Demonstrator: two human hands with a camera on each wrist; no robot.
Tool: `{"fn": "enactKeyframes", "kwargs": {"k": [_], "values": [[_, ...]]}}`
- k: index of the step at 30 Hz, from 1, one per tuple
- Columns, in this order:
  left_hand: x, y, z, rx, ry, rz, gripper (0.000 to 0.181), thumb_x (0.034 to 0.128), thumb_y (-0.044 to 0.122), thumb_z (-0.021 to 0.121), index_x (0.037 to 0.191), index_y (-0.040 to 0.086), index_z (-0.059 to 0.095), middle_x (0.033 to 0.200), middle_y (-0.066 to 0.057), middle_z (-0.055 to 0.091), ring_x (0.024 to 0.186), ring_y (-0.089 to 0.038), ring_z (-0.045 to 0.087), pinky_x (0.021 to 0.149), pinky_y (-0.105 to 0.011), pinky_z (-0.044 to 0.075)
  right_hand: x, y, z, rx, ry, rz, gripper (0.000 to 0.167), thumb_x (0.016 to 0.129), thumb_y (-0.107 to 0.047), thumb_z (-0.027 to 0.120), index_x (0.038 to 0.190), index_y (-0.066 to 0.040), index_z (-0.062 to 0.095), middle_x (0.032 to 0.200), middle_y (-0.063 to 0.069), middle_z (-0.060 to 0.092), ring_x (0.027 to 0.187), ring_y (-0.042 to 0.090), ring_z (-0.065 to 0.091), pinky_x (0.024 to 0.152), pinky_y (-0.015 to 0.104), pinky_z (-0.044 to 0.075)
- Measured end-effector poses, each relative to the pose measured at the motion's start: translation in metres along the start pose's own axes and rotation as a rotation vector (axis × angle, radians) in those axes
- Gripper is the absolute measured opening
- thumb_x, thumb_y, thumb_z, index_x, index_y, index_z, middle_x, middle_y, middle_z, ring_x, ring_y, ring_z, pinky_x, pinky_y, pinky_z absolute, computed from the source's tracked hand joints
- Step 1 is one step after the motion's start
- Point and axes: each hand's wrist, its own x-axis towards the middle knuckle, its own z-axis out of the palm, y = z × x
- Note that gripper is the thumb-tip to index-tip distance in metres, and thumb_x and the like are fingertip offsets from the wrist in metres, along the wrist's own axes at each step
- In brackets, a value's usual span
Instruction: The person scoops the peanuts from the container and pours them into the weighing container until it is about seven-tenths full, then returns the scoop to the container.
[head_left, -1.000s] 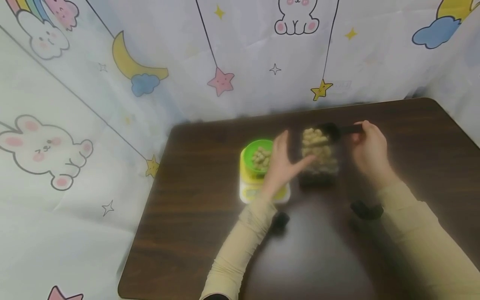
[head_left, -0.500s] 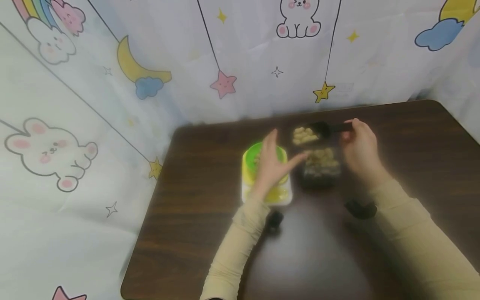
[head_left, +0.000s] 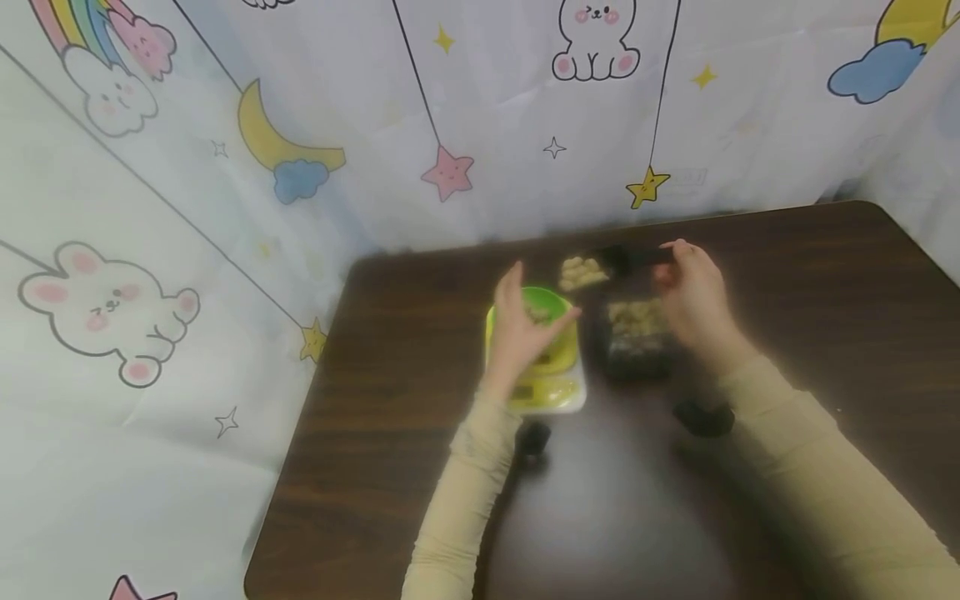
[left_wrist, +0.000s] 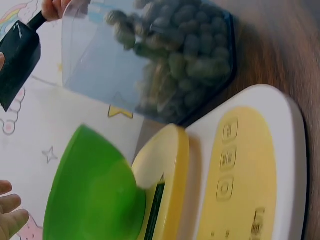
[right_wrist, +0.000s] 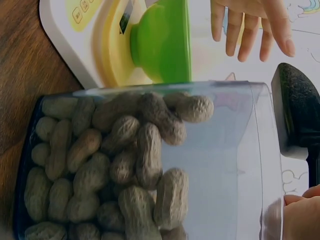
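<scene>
In the head view my right hand [head_left: 697,300] grips the handle of a black scoop [head_left: 617,260], which bears several peanuts [head_left: 583,272]. The scoop is in the air, behind and left of a clear bin [head_left: 637,360] of unshelled peanuts [right_wrist: 95,175]. My left hand [head_left: 516,337], thumb and fingers spread, is beside a green bowl [head_left: 543,298] and partly covers it. Some peanuts lie in the bowl, seen from above. The bowl sits on a yellow and white kitchen scale [left_wrist: 240,190]. The right wrist view shows the scoop above the bin's open rim.
A dark wooden table [head_left: 360,467] bears the scale and, close on its right, the bin. Behind the table hangs a white cloth [head_left: 510,100] printed with stars, moons and rabbits. Small black devices [head_left: 703,417] show at both wrists.
The loaded scoop has moved left with my right hand, from over the bin toward the bowl. My left hand has shifted left, uncovering the bowl's right side.
</scene>
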Motion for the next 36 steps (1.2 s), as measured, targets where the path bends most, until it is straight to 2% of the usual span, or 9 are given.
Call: {"fn": "enactKeyframes", "kwargs": {"k": [2, 4, 11, 16, 20, 24, 27, 31, 36], "values": [[0.001, -0.004, -0.002, -0.004, 0.024, -0.003, 0.107, 0.0675, 0.060, 0.072, 0.150, 0.026, 0.013, 0.156, -0.004, 0.017, 0.135, -0.025, 0.036, 0.111, -0.045, 0.034, 0.001, 0.002, 0.002, -0.026, 0.002, 0.015, 0.012, 0.096, -0.017, 0.048, 0.095, -0.006, 0.050, 0.077, 0.003, 0.050, 0.062, 0.011, 0.051, 0.061, 0.018, 0.044], [0.002, -0.008, -0.004, -0.012, 0.042, -0.007, 0.106, 0.0674, 0.058, 0.074, 0.149, 0.026, 0.014, 0.155, -0.004, 0.017, 0.139, -0.025, 0.030, 0.113, -0.046, 0.031, 0.001, 0.004, 0.004, -0.057, 0.006, 0.027, 0.011, 0.097, -0.017, 0.047, 0.096, -0.007, 0.049, 0.076, 0.002, 0.050, 0.064, 0.010, 0.050, 0.061, 0.017, 0.045], [0.000, -0.019, -0.008, -0.047, 0.059, -0.044, 0.108, 0.0655, 0.059, 0.075, 0.149, 0.029, 0.013, 0.156, -0.004, 0.016, 0.141, -0.026, 0.026, 0.113, -0.049, 0.029, 0.003, 0.010, 0.009, -0.171, 0.011, 0.068, 0.012, 0.097, -0.019, 0.045, 0.102, -0.008, 0.044, 0.080, 0.000, 0.048, 0.067, 0.007, 0.049, 0.062, 0.014, 0.046], [-0.002, -0.027, -0.007, -0.041, 0.065, -0.053, 0.108, 0.0666, 0.060, 0.073, 0.150, 0.027, 0.013, 0.156, -0.004, 0.016, 0.141, -0.024, 0.025, 0.114, -0.047, 0.028, 0.006, 0.015, 0.010, -0.369, 0.027, 0.088, 0.010, 0.098, -0.024, 0.044, 0.101, -0.014, 0.045, 0.074, -0.006, 0.053, 0.068, 0.004, 0.050, 0.063, 0.012, 0.048], [-0.004, -0.034, -0.006, -0.017, 0.069, -0.067, 0.108, 0.0669, 0.059, 0.074, 0.150, 0.024, 0.014, 0.156, -0.005, 0.016, 0.141, -0.025, 0.025, 0.114, -0.047, 0.028, 0.009, 0.019, 0.008, -0.533, 0.046, 0.100, 0.012, 0.099, -0.028, 0.042, 0.102, -0.017, 0.047, 0.070, -0.008, 0.054, 0.067, 0.003, 0.050, 0.058, 0.012, 0.046], [-0.006, -0.040, -0.003, -0.008, 0.063, -0.093, 0.109, 0.0656, 0.059, 0.074, 0.150, 0.023, 0.015, 0.155, -0.007, 0.017, 0.141, -0.026, 0.025, 0.114, -0.049, 0.028, 0.010, 0.020, 0.006, -0.657, 0.045, 0.107, 0.016, 0.099, -0.032, 0.041, 0.105, -0.018, 0.048, 0.071, -0.009, 0.054, 0.067, 0.003, 0.049, 0.053, 0.012, 0.043], [-0.007, -0.044, -0.001, -0.010, 0.056, -0.108, 0.112, 0.0633, 0.063, 0.073, 0.150, 0.024, 0.014, 0.156, -0.007, 0.016, 0.141, -0.028, 0.025, 0.113, -0.051, 0.029, 0.011, 0.022, 0.006, -0.699, 0.029, 0.095, 0.016, 0.099, -0.032, 0.041, 0.106, -0.019, 0.047, 0.072, -0.009, 0.054, 0.067, 0.003, 0.048, 0.051, 0.013, 0.041], [-0.008, -0.048, 0.002, -0.001, 0.047, -0.120, 0.115, 0.0606, 0.066, 0.073, 0.150, 0.027, 0.012, 0.156, -0.006, 0.015, 0.141, -0.029, 0.025, 0.112, -0.053, 0.030, 0.013, 0.025, 0.005, -0.771, 0.017, 0.075, 0.013, 0.099, -0.032, 0.040, 0.104, -0.022, 0.047, 0.072, -0.010, 0.053, 0.069, 0.005, 0.047, 0.052, 0.014, 0.040], [-0.009, -0.050, 0.005, 0.013, 0.032, -0.127, 0.119, 0.0587, 0.061, 0.078, 0.150, 0.030, 0.008, 0.156, -0.007, 0.014, 0.140, -0.030, 0.026, 0.111, -0.053, 0.031, 0.014, 0.027, 0.006, -0.928, 0.018, 0.062, 0.020, 0.099, -0.038, 0.036, 0.108, -0.023, 0.045, 0.079, -0.010, 0.052, 0.078, 0.008, 0.047, 0.062, 0.018, 0.045]]}}
